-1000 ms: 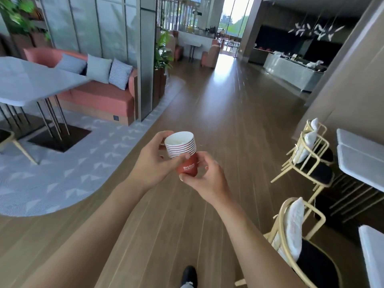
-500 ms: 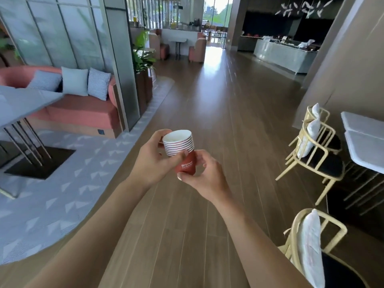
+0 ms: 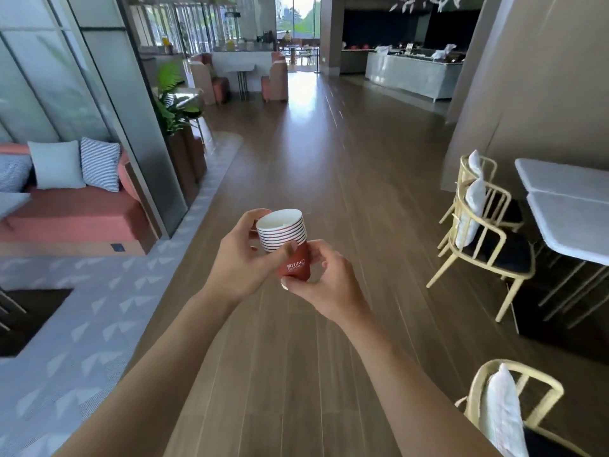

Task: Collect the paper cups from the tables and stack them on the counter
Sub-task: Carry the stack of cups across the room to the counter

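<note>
A stack of several nested red paper cups (image 3: 286,243) with white rims is held in front of me at chest height, over the wooden floor. My left hand (image 3: 242,258) grips the stack from the left, thumb across the rims. Around the red base of the bottom cup my right hand (image 3: 326,281) curls its fingers from the right. A long pale counter (image 3: 412,74) stands far ahead on the right.
A coral sofa (image 3: 72,216) with cushions sits on a grey rug at left, beside a glass partition and a planter (image 3: 179,127). White tables (image 3: 573,222) with yellow chairs (image 3: 484,239) line the right wall. A wide wooden aisle (image 3: 329,153) runs ahead.
The view has advanced down the aisle; the sofa and chairs slid closer and outward. Both hands keep the same hold on the cup stack.
</note>
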